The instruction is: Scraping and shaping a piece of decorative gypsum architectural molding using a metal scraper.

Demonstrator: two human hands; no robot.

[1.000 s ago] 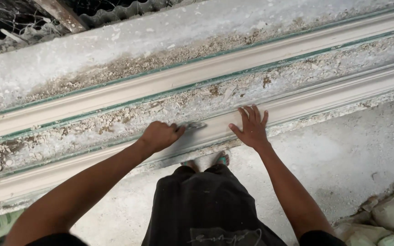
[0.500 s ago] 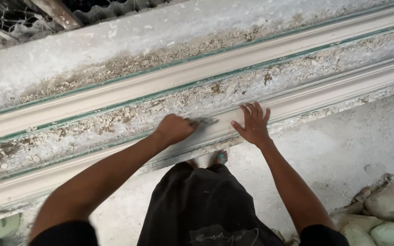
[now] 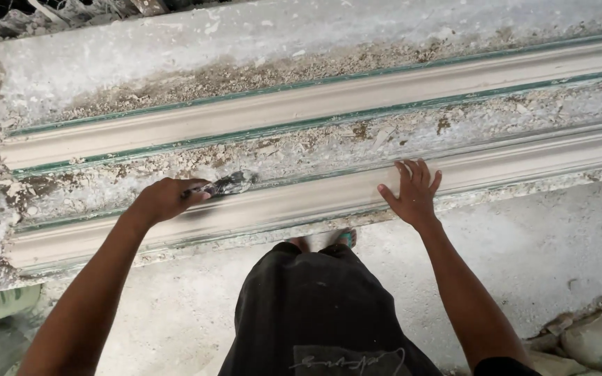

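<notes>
Scraping looks to be the step in hand: the left hand grips a small grey metal scraper against the long pale plaster moulding strip on the crumb-strewn worktop. Spread flat, the right hand steadies it; any next stroke needs even pressure.

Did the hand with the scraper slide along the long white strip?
Cannot tell. The camera itself shifted, and the left hand with the scraper sits on the near moulding with no fixed mark beside it.
</notes>
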